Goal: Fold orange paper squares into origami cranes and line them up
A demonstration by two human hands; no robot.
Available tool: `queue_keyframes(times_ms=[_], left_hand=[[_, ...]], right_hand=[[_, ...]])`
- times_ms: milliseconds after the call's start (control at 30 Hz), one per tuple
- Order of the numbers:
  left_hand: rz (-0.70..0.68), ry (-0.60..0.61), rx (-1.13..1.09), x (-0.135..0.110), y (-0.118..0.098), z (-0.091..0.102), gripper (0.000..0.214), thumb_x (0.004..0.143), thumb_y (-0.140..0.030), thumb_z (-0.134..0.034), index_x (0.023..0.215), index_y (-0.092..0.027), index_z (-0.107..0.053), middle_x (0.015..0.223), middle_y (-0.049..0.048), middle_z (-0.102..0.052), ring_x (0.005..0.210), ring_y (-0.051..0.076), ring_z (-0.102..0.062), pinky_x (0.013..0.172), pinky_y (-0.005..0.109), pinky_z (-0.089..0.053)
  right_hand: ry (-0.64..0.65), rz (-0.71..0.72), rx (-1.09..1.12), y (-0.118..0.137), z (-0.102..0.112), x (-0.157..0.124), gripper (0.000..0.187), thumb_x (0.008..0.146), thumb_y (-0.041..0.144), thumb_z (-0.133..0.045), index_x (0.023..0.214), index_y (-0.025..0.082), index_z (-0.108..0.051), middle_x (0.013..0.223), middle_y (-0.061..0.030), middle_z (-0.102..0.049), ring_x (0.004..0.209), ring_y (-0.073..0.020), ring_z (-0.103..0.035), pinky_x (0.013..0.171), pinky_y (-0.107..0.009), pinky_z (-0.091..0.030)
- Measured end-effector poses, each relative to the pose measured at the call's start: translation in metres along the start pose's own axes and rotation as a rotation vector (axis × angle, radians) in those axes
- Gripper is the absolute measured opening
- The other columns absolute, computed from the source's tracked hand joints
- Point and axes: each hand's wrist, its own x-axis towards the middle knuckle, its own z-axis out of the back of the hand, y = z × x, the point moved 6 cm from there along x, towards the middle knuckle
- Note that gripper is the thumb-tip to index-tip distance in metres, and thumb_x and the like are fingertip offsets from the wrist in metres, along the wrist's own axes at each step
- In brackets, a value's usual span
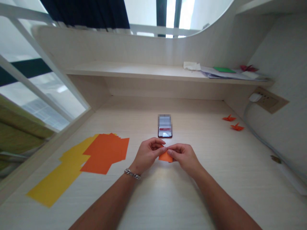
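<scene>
Between my two hands is a small folded piece of orange paper (165,157), held just above the desk. My left hand (150,151) pinches its left upper edge between thumb and fingers. On the other side, my right hand (182,154) grips the right upper edge the same way, its thumb close to the left one. The fingers hide part of the folds. Right behind the hands a phone (165,126) lies flat with its screen lit. To the left, orange paper sheets (105,153) overlap yellow paper sheets (56,183) on the desk.
Two folded orange paper cranes (233,123) sit at the right by the wall. A grey cable (259,137) runs from a plug (255,97) down the right side. The shelf (134,71) above carries papers (225,73) and a red folded paper piece (248,68).
</scene>
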Motion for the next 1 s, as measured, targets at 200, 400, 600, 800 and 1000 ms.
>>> queue_keyframes(times_ms=[200, 400, 600, 800, 1000], left_hand=[[-0.017, -0.006, 0.012, 0.0, 0.0003, -0.0011, 0.021, 0.071, -0.022, -0.073, 0.088, -0.013, -0.064, 0.071, 0.0033, -0.066, 0.065, 0.013, -0.061, 0.059, 0.022, -0.049], [-0.023, -0.038, 0.012, -0.0005, -0.0024, -0.0015, 0.018, 0.07, -0.018, -0.071, 0.084, -0.014, -0.062, 0.073, 0.0025, -0.065, 0.065, 0.012, -0.06, 0.06, 0.021, -0.048], [-0.028, -0.01, 0.005, 0.0004, 0.0003, -0.0018, 0.017, 0.072, -0.018, -0.069, 0.087, -0.014, -0.061, 0.071, 0.001, -0.063, 0.065, 0.011, -0.058, 0.059, 0.021, -0.046], [0.007, 0.052, -0.078, 0.0021, 0.0056, -0.0017, 0.016, 0.076, -0.019, -0.065, 0.092, -0.014, -0.062, 0.07, 0.0008, -0.062, 0.064, 0.01, -0.056, 0.059, 0.021, -0.045], [0.035, 0.045, -0.032, 0.002, 0.0031, -0.0036, 0.019, 0.076, -0.023, -0.065, 0.093, -0.014, -0.063, 0.07, 0.0014, -0.064, 0.065, 0.012, -0.059, 0.061, 0.023, -0.047]], right_hand=[[-0.008, 0.025, -0.021, -0.001, 0.0008, 0.0014, 0.02, 0.069, 0.029, -0.072, 0.083, 0.014, -0.071, 0.075, -0.0065, -0.072, 0.065, -0.0174, -0.066, 0.061, -0.03, -0.053], [-0.036, 0.022, -0.092, -0.0048, 0.0022, 0.0024, 0.023, 0.071, 0.032, -0.07, 0.084, 0.013, -0.07, 0.073, -0.0069, -0.07, 0.063, -0.0166, -0.064, 0.056, -0.028, -0.052], [-0.028, 0.029, -0.183, -0.0032, 0.0037, 0.0042, 0.02, 0.072, 0.032, -0.068, 0.077, 0.013, -0.069, 0.065, -0.0043, -0.066, 0.055, -0.0131, -0.058, 0.052, -0.025, -0.048], [-0.014, -0.018, -0.195, -0.005, 0.0049, 0.0038, 0.019, 0.072, 0.031, -0.067, 0.076, 0.013, -0.068, 0.064, -0.0034, -0.065, 0.053, -0.0122, -0.056, 0.053, -0.025, -0.047], [-0.025, -0.014, -0.207, -0.0034, 0.0058, 0.0029, 0.018, 0.073, 0.03, -0.066, 0.077, 0.013, -0.069, 0.065, -0.0035, -0.065, 0.054, -0.0123, -0.057, 0.054, -0.025, -0.048]])
